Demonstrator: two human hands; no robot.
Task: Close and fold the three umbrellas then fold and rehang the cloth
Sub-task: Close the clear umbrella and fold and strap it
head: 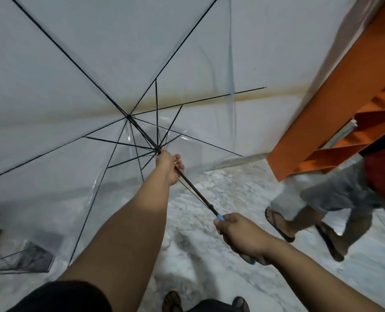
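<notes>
Clear plastic umbrella [74, 70] spread wide – thin black ribs, left hand [167, 166] curled round the shaft [196, 191], right hand [243, 237] gripping the blue handle [220, 216], marbled floor [209, 255]

Clear plastic umbrella with black ribs [79, 70]: open, canopy spread across the left and centre, facing away toward the pale wall [277, 41] behind it. Left hand [167, 166]: wrapped round the dark shaft just below the rib hub. Right hand [241, 235]: nearer the person and lower right, gripping the blue umbrella handle [220, 216]. Orange shelf unit [344, 104]: right, against the wall. Second person in grey shorts and flip-flops [331, 199]: on the marble floor [209, 194] in front of the shelf unit. Dark collapsed umbrella [27, 260]: on the floor, lower left, seen through the canopy.
</notes>
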